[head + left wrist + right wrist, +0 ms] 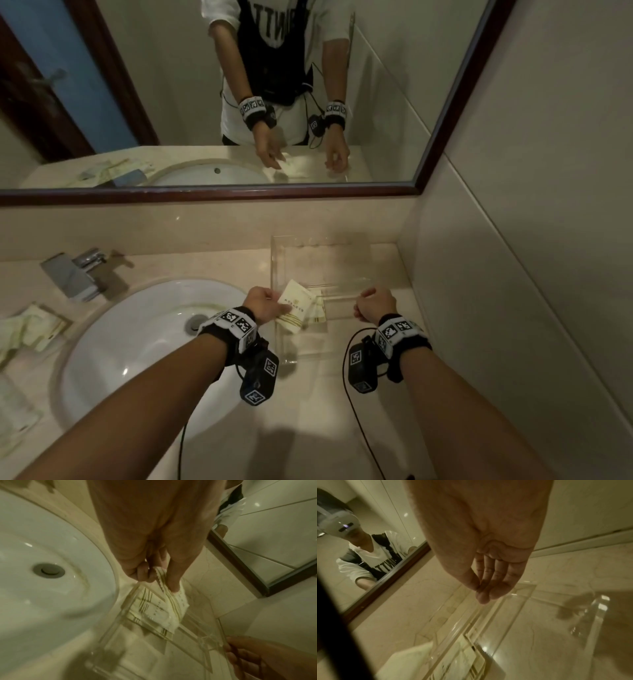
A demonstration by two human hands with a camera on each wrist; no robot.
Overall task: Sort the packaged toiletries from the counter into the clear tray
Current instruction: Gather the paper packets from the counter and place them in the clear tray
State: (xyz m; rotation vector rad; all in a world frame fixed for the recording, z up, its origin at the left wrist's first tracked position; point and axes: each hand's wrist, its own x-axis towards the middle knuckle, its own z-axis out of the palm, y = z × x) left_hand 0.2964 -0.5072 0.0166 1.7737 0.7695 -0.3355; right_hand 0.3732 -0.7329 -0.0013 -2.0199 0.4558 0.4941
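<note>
My left hand (279, 303) (157, 577) pinches the top edge of a cream packet (298, 301) (178, 601) with olive stripes. It holds the packet over the left part of the clear tray (274, 260) (109, 632). More striped packets (317, 313) (150, 616) lie in that compartment beneath it. My right hand (363, 301) (481, 592) hovers over the tray's (527, 588) right side, fingers relaxed, thumb against the forefinger, holding nothing. Whether its fingertips (229, 650) touch the tray's wall is unclear.
A white sink basin (147, 342) lies left of the tray, with a chrome faucet (73, 274) behind it. Several more packets (30, 329) lie on the counter left of the sink. A framed mirror (239, 195) stands at the back and a tiled wall (513, 274) closes the right.
</note>
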